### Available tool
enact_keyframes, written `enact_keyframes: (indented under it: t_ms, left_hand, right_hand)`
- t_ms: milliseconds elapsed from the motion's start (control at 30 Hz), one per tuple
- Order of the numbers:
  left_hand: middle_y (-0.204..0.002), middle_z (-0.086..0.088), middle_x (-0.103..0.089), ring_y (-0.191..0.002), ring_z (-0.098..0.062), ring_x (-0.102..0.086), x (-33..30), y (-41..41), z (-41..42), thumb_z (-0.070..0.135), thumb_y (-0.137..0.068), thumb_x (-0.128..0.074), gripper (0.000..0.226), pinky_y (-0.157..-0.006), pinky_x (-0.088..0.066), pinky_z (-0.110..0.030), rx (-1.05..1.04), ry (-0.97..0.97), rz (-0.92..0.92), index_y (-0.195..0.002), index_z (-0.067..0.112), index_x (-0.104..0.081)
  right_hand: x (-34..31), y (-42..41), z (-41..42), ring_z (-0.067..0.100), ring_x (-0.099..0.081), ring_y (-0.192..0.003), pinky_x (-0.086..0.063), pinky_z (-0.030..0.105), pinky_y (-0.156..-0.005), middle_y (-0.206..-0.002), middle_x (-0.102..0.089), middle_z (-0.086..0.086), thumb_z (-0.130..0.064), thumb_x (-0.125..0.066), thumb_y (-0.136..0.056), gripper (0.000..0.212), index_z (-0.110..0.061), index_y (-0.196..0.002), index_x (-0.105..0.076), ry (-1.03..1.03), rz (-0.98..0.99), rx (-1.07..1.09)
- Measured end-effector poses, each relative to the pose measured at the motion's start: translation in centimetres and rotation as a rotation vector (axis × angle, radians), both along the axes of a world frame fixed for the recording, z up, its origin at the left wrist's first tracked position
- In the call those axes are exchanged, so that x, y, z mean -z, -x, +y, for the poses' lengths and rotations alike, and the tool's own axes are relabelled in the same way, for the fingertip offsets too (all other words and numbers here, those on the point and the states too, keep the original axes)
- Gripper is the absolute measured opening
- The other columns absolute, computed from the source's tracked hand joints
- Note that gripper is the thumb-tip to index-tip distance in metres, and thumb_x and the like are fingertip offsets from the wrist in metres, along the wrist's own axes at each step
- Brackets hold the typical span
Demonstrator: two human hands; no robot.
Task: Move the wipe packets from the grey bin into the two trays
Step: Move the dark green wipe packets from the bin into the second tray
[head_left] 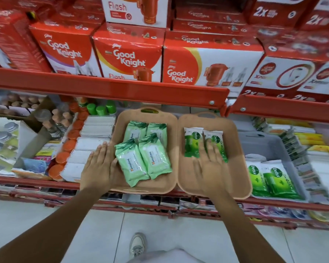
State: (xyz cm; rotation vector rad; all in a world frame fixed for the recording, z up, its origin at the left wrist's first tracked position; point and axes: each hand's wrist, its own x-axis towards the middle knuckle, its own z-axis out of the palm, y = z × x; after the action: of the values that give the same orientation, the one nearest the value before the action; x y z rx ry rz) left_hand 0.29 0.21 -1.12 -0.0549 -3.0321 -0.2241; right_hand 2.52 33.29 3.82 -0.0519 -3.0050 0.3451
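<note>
Two tan trays sit side by side on the lower shelf. The left tray [171, 122] holds several light green Himalaya wipe packets [154, 158]. The right tray [234, 168] holds two green-and-white Dettol packets [191, 143]. My left hand [100, 166] lies flat and open at the left tray's left edge, touching the nearest light green packet. My right hand [210, 164] is spread flat inside the right tray, its fingers resting over the second Dettol packet [216, 138]. To the right, the grey bin [270, 145] holds two more Dettol packets [273, 181].
A red shelf rail [110, 88] overhangs the trays, with red Good Knight boxes [129, 57] above. White packs [95, 133] and orange-capped items [72, 137] lie left of the trays, and stacked goods [311, 149] lie right of the bin. My shoe [138, 245] stands on the tiled floor.
</note>
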Motion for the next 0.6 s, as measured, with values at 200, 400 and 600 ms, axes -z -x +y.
enact_keyframes:
  t_ms: [200,400,600]
  left_hand:
    - [-0.154,-0.011,-0.025,-0.143,-0.024,-0.017,-0.2,-0.1,0.4,0.047,-0.091,-0.006,0.067,-0.116,-0.007,-0.036,-0.003,0.002,0.0,-0.147,0.012,-0.019]
    - [-0.154,-0.013,-0.025,-0.143,-0.024,-0.018,-0.2,0.0,0.3,0.048,-0.092,-0.007,0.068,-0.108,0.017,-0.015,-0.016,0.024,0.005,-0.147,0.01,-0.02]
    - [-0.154,-0.013,-0.023,-0.143,-0.025,-0.016,0.0,0.1,0.2,0.048,-0.091,-0.008,0.069,-0.112,0.009,-0.021,-0.017,0.015,0.002,-0.147,0.009,-0.018]
  right_hand:
    - [1.0,-1.5,11.5,0.044,-0.038,-0.133,-0.036,0.053,-0.107,-0.145,-0.04,0.028,-0.028,-0.032,-0.096,0.051,-0.001,-0.139,-0.041,0.061,-0.021,0.365]
    - [2.7,-0.9,17.1,0.043,-0.052,-0.118,-0.047,0.051,-0.094,-0.134,-0.052,0.025,-0.027,-0.051,-0.094,0.049,-0.01,-0.14,-0.042,0.099,-0.332,0.416]
    - [3.9,-0.6,17.0,0.043,-0.048,-0.122,-0.047,0.05,-0.095,-0.144,-0.041,0.02,-0.024,-0.054,-0.091,0.059,-0.02,-0.146,-0.032,0.037,-0.437,0.415]
